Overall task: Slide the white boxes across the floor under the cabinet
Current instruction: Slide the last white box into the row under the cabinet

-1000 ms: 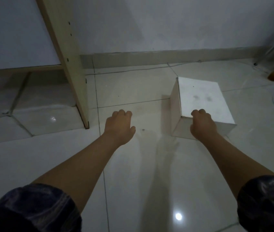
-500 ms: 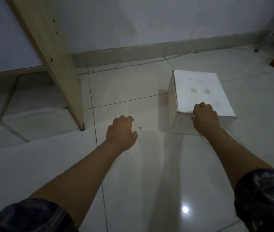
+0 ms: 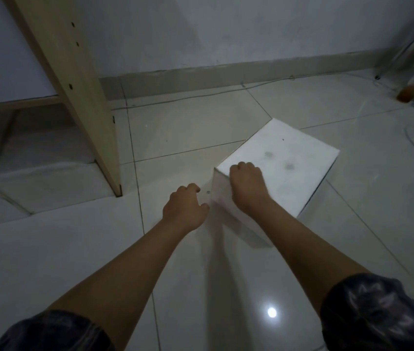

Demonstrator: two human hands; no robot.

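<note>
Pale glossy floor tiles (image 3: 226, 287) run to a grey wall, with the wooden cabinet's side panel (image 3: 74, 97) standing at left. One white box (image 3: 289, 158) sits skewed, well right of that panel. The right hand (image 3: 247, 186), one of two, curls its grip over the box's near corner; the left hand (image 3: 184, 210) hovers loosely curled, holding nothing. Pushed from one corner, the box may keep twisting and jam against the panel's foot.

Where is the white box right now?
White box sits on the floor right of centre, under the right hand, right of the wooden cabinet panel.
</note>
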